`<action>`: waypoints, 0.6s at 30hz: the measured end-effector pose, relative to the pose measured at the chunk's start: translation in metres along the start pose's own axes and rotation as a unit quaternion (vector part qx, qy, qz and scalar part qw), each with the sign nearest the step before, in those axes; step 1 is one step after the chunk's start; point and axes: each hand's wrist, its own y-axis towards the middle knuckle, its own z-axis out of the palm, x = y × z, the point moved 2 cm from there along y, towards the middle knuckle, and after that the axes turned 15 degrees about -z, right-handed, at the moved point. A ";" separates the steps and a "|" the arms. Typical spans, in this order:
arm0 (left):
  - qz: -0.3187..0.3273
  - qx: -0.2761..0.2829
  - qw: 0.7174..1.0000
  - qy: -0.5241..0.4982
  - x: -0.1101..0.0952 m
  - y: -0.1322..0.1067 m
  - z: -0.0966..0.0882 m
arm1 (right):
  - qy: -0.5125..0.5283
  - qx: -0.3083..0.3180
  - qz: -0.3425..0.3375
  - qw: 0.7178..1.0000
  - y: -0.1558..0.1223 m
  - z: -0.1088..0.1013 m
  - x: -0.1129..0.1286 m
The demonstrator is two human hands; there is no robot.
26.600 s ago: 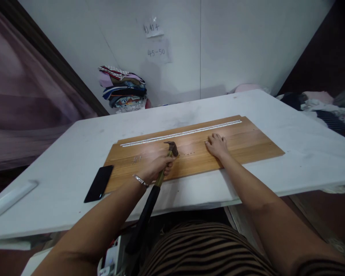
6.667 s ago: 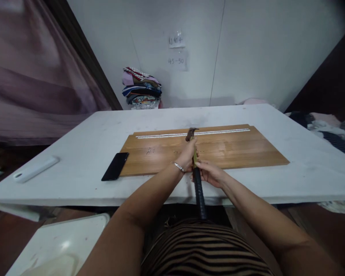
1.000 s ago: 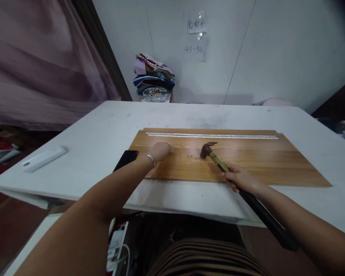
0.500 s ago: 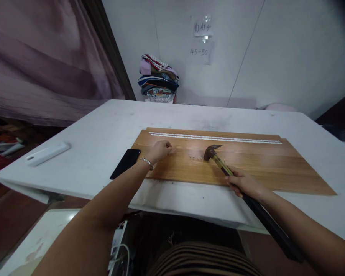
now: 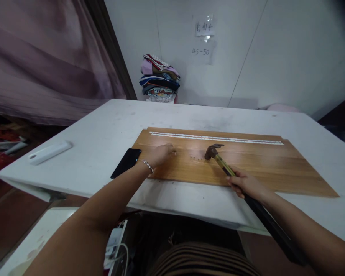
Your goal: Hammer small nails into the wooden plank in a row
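My right hand (image 5: 247, 186) is wrapped round the handle of a claw hammer (image 5: 222, 164). The hammer's rusty head is over the wooden board (image 5: 264, 165), just right of several small nails (image 5: 198, 158) in a short row. On the left part of the board, my left hand (image 5: 160, 154) is closed in a pinch, palm down. A tiny pale nail (image 5: 175, 153) shows at its fingertips; the fingers hide part of it. Two white measuring strips (image 5: 218, 138) run along the board's far side.
A black phone (image 5: 126, 163) lies at the board's left end, partly behind my left forearm. Farther left on the white table (image 5: 83, 153) is a white handle-like object (image 5: 50, 152). Folded clothes (image 5: 160, 78) are piled by the wall under a curtain's edge.
My left hand has shifted slightly right and lowered towards the board, and the nail now shows at its fingertips. The right hand and hammer stay nearly the same. The view has moved slightly.
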 end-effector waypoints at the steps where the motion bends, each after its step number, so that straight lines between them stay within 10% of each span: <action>1: 0.016 0.007 1.000 0.023 -0.002 -0.001 0.001 | -0.001 -0.001 0.002 1.000 0.000 0.000 0.000; 18: 0.125 0.055 0.978 0.156 -0.009 0.011 0.011 | 0.004 -0.010 0.000 1.000 0.002 0.002 0.003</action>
